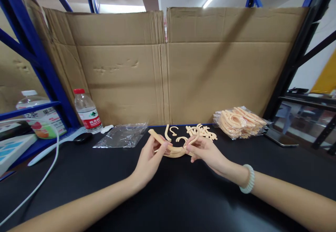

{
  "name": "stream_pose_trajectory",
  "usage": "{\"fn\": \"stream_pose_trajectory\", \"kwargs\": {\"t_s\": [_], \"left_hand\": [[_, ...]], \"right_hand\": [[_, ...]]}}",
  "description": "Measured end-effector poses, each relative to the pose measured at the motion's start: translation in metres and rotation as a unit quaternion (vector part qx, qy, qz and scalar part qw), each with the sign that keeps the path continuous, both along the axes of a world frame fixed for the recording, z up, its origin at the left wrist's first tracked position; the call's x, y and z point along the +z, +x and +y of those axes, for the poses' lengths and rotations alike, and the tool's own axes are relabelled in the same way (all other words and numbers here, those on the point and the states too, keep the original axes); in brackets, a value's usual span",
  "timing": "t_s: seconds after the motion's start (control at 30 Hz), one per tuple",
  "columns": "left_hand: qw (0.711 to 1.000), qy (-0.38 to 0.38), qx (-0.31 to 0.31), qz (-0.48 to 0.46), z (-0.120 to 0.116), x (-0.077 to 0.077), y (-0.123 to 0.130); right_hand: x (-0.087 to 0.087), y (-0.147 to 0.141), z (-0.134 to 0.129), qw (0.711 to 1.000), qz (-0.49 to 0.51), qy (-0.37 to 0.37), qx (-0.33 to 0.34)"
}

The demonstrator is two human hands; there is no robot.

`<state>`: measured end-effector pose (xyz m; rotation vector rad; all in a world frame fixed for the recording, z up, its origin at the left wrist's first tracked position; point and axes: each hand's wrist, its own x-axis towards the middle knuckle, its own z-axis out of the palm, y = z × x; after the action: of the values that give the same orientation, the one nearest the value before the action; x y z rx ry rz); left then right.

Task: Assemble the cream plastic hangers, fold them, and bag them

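Observation:
Between both hands, above the black table, are beige plastic clothes hanger parts. My left hand is closed around a curved hanger arm, its thumb on top. In a pinch, my right hand holds a thin hook where it meets the curved pieces. A second curved strip runs beneath the first; the fingers hide how they join. Just beyond the hands lie a loose hanger arm, a small hook and another hook. Several more pieces form a pile behind my right hand.
A clear bag of hanger parts sits back right, beside a flat dark device. At left are a flat clear plastic bag, a red-capped bottle and a white cable. Cardboard panels wall the back.

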<state>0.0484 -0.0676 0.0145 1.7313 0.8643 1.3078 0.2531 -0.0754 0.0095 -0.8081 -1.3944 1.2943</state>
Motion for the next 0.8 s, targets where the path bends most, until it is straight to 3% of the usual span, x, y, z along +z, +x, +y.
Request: {"fn": "stream_pose_trajectory", "kwargs": {"t_s": [0.1,0.3,0.53,0.8], "left_hand": [[0.999,0.003,-0.034,-0.032,-0.015,-0.010,-0.001],[0.997,0.061,-0.045,0.004,-0.021,-0.014,-0.002],[0.992,0.115,-0.039,0.024,-0.023,-0.016,-0.002],[0.993,0.114,-0.025,0.036,-0.025,-0.017,-0.003]], "right_hand": [[-0.005,0.002,-0.007,0.998,0.033,-0.040,0.039],[-0.007,0.008,-0.012,0.974,0.069,-0.138,0.164],[-0.011,0.008,-0.011,0.976,0.059,-0.149,0.149],[-0.011,0.008,-0.010,0.976,0.040,-0.160,0.140]]}}
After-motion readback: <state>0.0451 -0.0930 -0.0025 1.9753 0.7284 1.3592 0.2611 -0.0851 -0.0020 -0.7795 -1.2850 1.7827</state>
